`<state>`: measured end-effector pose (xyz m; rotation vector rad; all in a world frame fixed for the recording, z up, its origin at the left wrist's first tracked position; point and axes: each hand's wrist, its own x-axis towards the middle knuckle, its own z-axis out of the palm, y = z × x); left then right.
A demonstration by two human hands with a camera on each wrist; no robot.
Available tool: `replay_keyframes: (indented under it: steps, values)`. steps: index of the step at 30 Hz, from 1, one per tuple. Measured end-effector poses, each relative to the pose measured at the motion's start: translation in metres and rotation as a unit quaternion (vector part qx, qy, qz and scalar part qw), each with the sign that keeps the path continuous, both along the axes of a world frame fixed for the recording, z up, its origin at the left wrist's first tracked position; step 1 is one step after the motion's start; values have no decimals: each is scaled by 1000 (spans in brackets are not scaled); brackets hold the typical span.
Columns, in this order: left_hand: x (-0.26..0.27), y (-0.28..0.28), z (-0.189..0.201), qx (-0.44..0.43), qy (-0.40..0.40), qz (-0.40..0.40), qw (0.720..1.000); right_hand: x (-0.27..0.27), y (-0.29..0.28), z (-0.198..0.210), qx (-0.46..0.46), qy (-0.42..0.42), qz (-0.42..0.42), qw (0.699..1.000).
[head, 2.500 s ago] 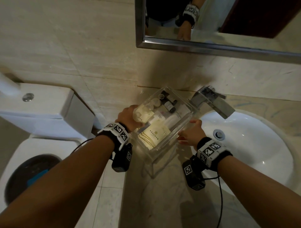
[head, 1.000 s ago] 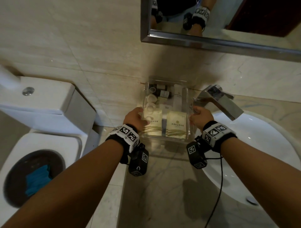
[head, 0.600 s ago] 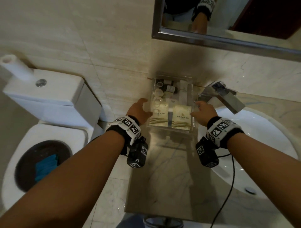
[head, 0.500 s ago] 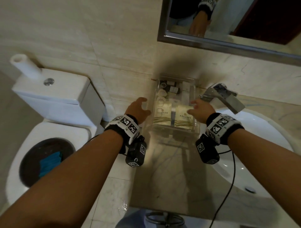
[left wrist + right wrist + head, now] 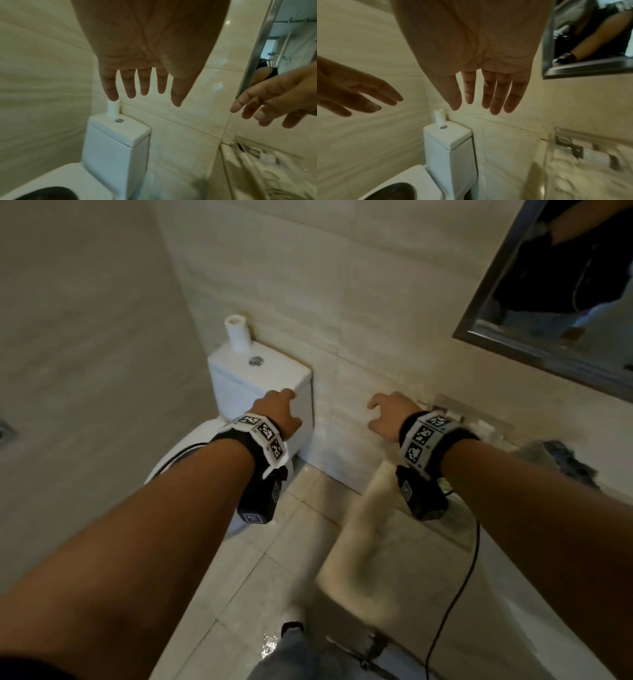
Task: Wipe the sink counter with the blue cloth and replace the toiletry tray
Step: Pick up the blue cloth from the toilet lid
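Note:
The clear toiletry tray (image 5: 479,428) stands on the counter (image 5: 373,546) against the back wall, with small bottles and packets blurred inside it. It also shows as the tray (image 5: 257,159) low on the right and as the tray (image 5: 583,155). My right hand (image 5: 380,414) hangs in the air just left of it, fingers spread and empty. My left hand (image 5: 284,410) floats in front of the toilet tank, also empty. Both wrist views show flat palms, the left hand (image 5: 142,93) and the right hand (image 5: 488,102). I see no blue cloth in any view.
A white toilet tank (image 5: 260,374) with a paper roll (image 5: 236,332) on top stands left of the counter, and my left arm covers the bowl. The mirror (image 5: 555,302) hangs at the upper right. A blurred faucet (image 5: 565,457) sits right of the tray.
Both hands have let go of the tray, which now stands against the wall. They have drawn away to the left toward the toilet, and my view has swung left.

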<state>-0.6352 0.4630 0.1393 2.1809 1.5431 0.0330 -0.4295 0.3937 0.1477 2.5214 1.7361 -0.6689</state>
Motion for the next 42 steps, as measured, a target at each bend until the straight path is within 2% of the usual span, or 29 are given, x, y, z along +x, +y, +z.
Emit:
replay_keyframes:
  steps: [8, 13, 19, 24, 29, 35, 42]
  values:
    - [-121, -11, 10, 16, 44, 90, 995, -108, 33, 22, -10, -58, 135, 989]
    - [-194, -7, 4, 1, 60, 137, 989, -182, 65, 14, -24, -54, 190, 980]
    - [-279, 14, -39, -45, 85, 154, 983, -267, 114, -30, -68, -53, 232, 969]
    - [-332, 52, -90, -85, 91, 131, 984, -320, 160, -70, -104, -52, 235, 965]
    - [-357, 86, -127, -126, 107, 108, 980, -349, 173, -113, -153, -32, 222, 962]
    - [-361, 122, -170, -165, 89, 79, 979, -354, 190, -156, -197, -8, 207, 958]
    - [-345, 153, -260, -211, 48, 93, 972, -347, 221, -267, -229, 50, 175, 956]
